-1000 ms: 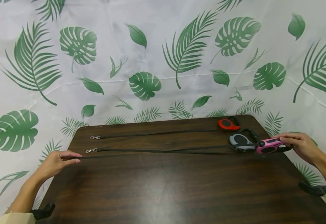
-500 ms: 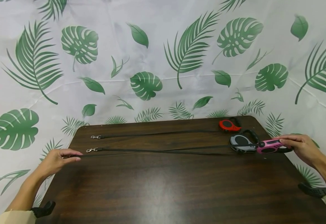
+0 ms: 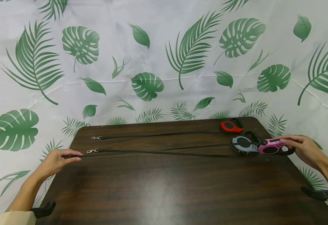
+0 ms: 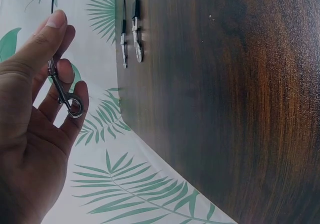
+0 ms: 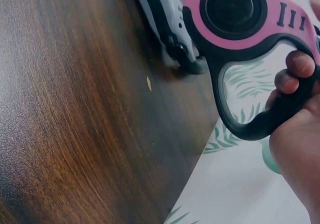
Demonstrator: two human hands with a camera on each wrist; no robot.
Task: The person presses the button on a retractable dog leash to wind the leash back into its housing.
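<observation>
In the head view my right hand [image 3: 306,148] holds a pink retractable dog leash [image 3: 276,143] above the table's right side. The right wrist view shows fingers curled round its black handle [image 5: 287,103]. My left hand [image 3: 54,162], at the table's left edge, pinches the black strap end between thumb and finger. A metal snap hook [image 4: 61,89] hangs from that end against the other fingers. The strap stretches between both hands. Just behind the pink leash lies a grey retractable leash [image 3: 238,142], partly covered by it. A red one [image 3: 225,125] lies farther back.
Straps of the grey and red leashes run leftward across the dark wooden table [image 3: 158,187]. Their snap hooks, the nearer [image 3: 92,151] and the farther [image 3: 96,137], lie near the left edge. A leaf-printed cloth [image 3: 152,40] hangs behind and around the table.
The pink leash has rolled in my right hand, so more of its round side faces the head camera. My left hand has risen very slightly and keeps its pinch.
</observation>
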